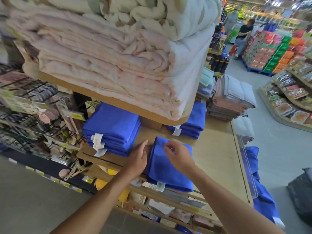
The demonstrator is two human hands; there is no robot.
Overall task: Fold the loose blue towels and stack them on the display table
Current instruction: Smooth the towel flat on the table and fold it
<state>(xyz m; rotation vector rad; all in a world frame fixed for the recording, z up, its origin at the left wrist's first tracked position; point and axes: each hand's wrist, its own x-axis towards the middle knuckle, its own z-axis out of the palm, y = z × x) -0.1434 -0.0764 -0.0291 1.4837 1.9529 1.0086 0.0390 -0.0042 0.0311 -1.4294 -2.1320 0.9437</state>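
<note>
One folded blue towel lies flat on the display table, directly beneath the right hand and just to the right of the left hand. Its long axis is judged to run away from the person, from below the wrists out past the fingertips.

The left hand is noted with fingers straight and close together, laid along the towel's left edge, with nothing gripped. The right hand is held over the towel's far half with fingers loosely curled. Whether cloth is pinched cannot be told.

The stack of blue towels is located ahead and to the left of the left hand, near it, so a slide or lift leftward is judged the shorter route. Loose blue towels are seen hanging well to the right of the right hand, off the table's side.
</note>
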